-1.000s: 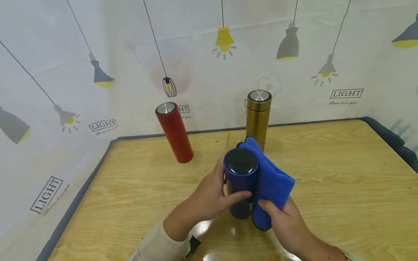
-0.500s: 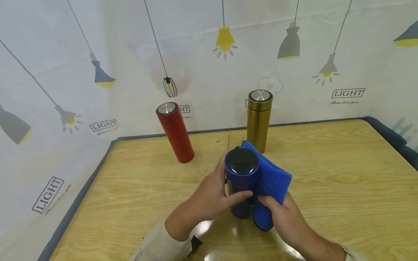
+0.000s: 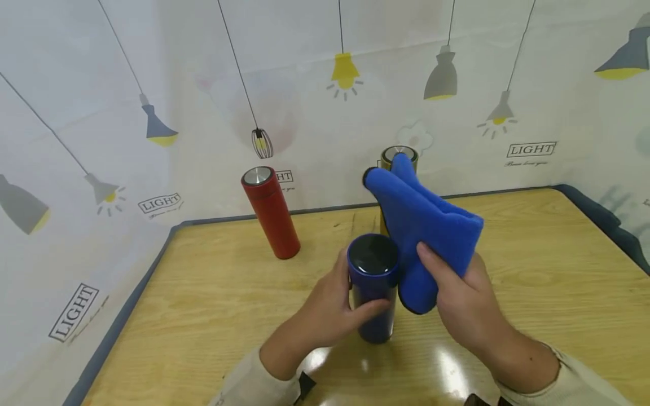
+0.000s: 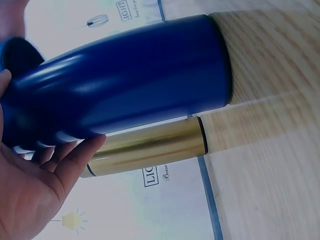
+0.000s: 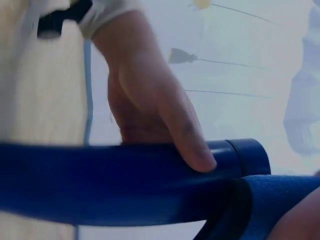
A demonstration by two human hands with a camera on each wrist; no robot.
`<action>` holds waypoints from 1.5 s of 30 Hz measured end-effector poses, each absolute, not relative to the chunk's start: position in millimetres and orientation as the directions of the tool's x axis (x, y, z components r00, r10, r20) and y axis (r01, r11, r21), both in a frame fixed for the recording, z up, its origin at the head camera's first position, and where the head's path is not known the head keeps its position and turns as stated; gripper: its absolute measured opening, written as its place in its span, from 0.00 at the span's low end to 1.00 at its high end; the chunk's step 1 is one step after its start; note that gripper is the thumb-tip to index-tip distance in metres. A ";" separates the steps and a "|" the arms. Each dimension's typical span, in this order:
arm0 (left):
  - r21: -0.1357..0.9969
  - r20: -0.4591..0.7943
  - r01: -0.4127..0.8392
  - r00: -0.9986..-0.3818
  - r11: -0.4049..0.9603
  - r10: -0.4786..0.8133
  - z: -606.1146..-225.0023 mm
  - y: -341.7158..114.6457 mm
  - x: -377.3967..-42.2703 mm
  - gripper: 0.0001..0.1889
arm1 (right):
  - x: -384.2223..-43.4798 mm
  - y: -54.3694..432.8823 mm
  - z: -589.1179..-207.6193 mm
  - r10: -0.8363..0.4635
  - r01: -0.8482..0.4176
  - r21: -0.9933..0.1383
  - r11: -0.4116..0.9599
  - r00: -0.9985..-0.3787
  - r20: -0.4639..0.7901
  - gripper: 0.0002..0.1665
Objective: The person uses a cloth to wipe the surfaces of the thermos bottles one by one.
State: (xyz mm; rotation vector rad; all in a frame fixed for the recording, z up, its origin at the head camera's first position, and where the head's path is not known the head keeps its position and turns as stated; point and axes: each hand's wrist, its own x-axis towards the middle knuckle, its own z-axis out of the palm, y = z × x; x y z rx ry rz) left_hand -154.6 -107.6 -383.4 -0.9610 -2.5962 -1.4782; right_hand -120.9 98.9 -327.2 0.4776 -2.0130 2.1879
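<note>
At the near middle of the wood-grain desk [image 3: 533,270]: one blue bottle [image 3: 374,288], cylindrical, upright, glossy dark top, a thin seam below its lid in the right wrist view; whether its base touches the surface cannot be told. Left hand [image 3: 330,313]: grip grasping the blue bottle, fingers round the far side, thumb across the near side, below the lid. Right hand [image 3: 464,304]: grip grasping one blue cloth [image 3: 429,220], thumb on the near face. Cloth: soft, folded, black-edged, raised beside the bottle on its right, lower part close against the bottle's side; exact contact unclear. Behind the cloth: one gold bottle [image 4: 150,147], upright, silver-topped, largely hidden in the head view, its body plainer in the left wrist view. Farther back at left: one red bottle [image 3: 271,213], upright on the desk, silver disc on its lid, well apart from the other two. Beyond the desk's rear edge: one pale backdrop [image 3: 304,101], printed with hanging lamps in grey, yellow and blue-grey, and boxed LIGHT lettering. At both wrists: cream sleeves [image 3: 261,379], with a small black fitting [image 3: 306,385] at the left cuff.
</note>
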 end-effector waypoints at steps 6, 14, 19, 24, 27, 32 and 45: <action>0.753 0.274 0.517 -0.810 0.408 0.519 -387.7 -109.5 -153.8 0.47 | -131.6 86.0 -314.6 -0.426 -0.641 -0.728 0.244 -0.745 0.513 0.37; 0.739 0.275 0.532 -0.798 0.414 0.536 -394.5 -108.8 -152.0 0.42 | -130.6 93.0 -319.4 -0.629 -0.814 -0.284 0.508 -0.575 0.523 0.47; 0.686 0.297 0.570 -0.787 0.453 0.541 -391.5 -108.9 -153.2 0.37 | -123.9 100.6 -320.9 -0.638 -0.820 -0.178 0.545 -0.542 0.547 0.49; 0.620 0.303 0.599 -0.779 0.507 0.549 -386.4 -107.0 -157.3 0.30 | -121.7 102.9 -316.0 -0.671 -0.829 -0.065 0.556 -0.494 0.553 0.52; 0.646 0.273 0.572 -0.792 0.505 0.547 -385.2 -108.1 -158.6 0.32 | -125.1 98.6 -312.2 -0.692 -0.822 -0.038 0.569 -0.503 0.519 0.54; 0.708 0.270 0.547 -0.795 0.447 0.544 -386.1 -110.3 -158.4 0.40 | -132.1 94.3 -312.7 -0.657 -0.784 -0.115 0.610 -0.582 0.479 0.54; 0.671 0.312 0.593 -0.770 0.445 0.557 -386.3 -112.6 -157.4 0.32 | -118.1 100.1 -316.4 -0.648 -0.797 -0.138 0.589 -0.567 0.509 0.53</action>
